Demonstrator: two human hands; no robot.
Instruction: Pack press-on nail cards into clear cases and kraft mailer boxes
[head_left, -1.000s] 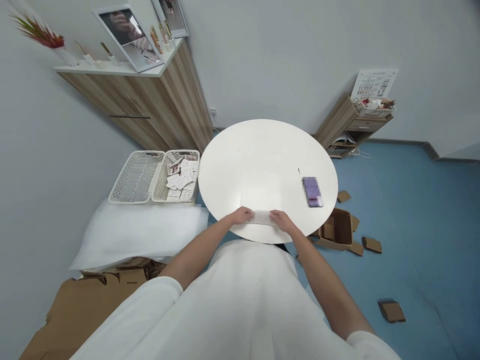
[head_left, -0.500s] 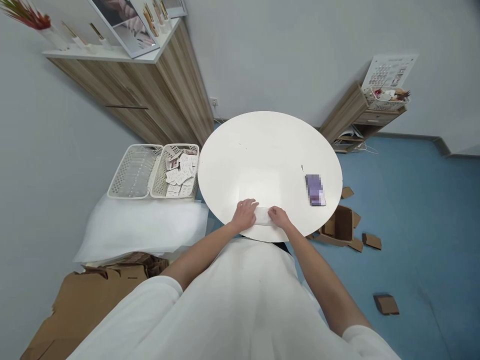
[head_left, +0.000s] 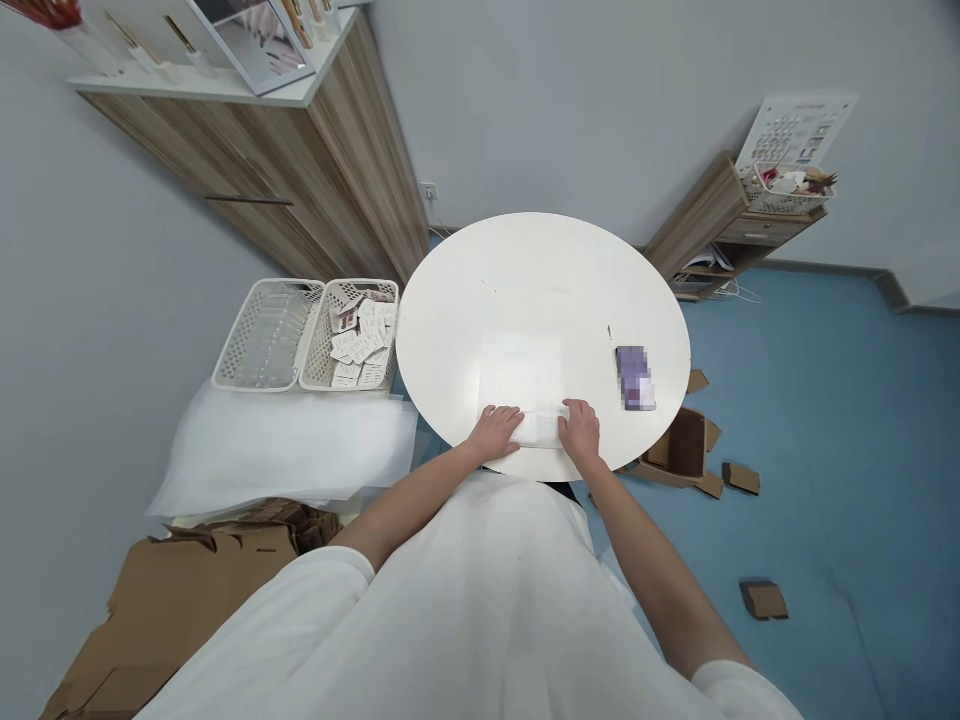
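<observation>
A flat white strip, perhaps a folded sheet or slim packet [head_left: 538, 430], lies along the near edge of the white oval table [head_left: 450, 290]. Its material is hard to make out against the white surface. My left hand [head_left: 497, 432] rests with fingers laid flat over the strip's left end. At the right end is my right hand [head_left: 580, 432], thumb and index finger apart, touching the strip's edge. A phone-shaped thing with a blurred purple face [head_left: 635, 378] lies on the table right of my right hand.
Left of the table stand a white basket of printed cards [head_left: 364, 345] and a basket of clear plastic pieces [head_left: 270, 335]. White sheets [head_left: 285, 445] and flattened cardboard [head_left: 180, 590] are stacked nearer me. An open carton [head_left: 684, 445] and cardboard scraps lie on the floor at right.
My right hand has shifted rightward, its pinch opening into spread fingers. More of the white strip shows between my hands. My left hand stays at the left end, and the view has moved slightly.
</observation>
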